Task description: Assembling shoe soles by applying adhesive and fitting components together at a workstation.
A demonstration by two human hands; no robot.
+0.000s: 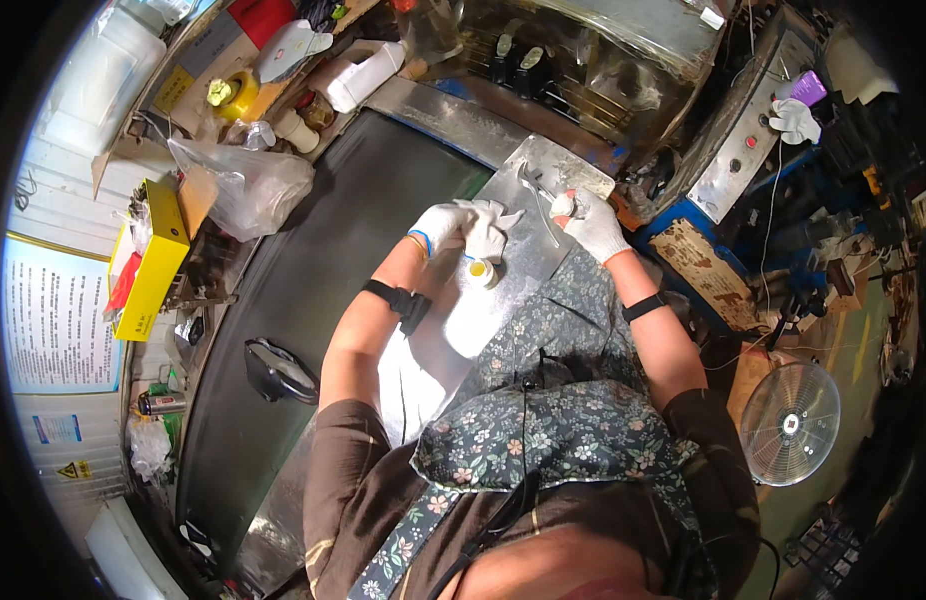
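Observation:
My left hand, in a white glove with a blue and orange band at its wrist, is over the metal plate. Its fingers close on a crumpled, glove-like white cloth; their tips blend into it. Just below stands a small white pot with something yellow inside. My right hand, also white-gloved with bare fingertips showing, is at the plate's right side. Its fingers are curled around a slim silvery metal tool with thin curved arms. What kind of tool it is I cannot make out.
A dark conveyor belt runs along my left, with a black-rimmed object on it. Beyond it are a clear plastic bag, a white jug and a yellow box. To the right stand a control panel and a fan.

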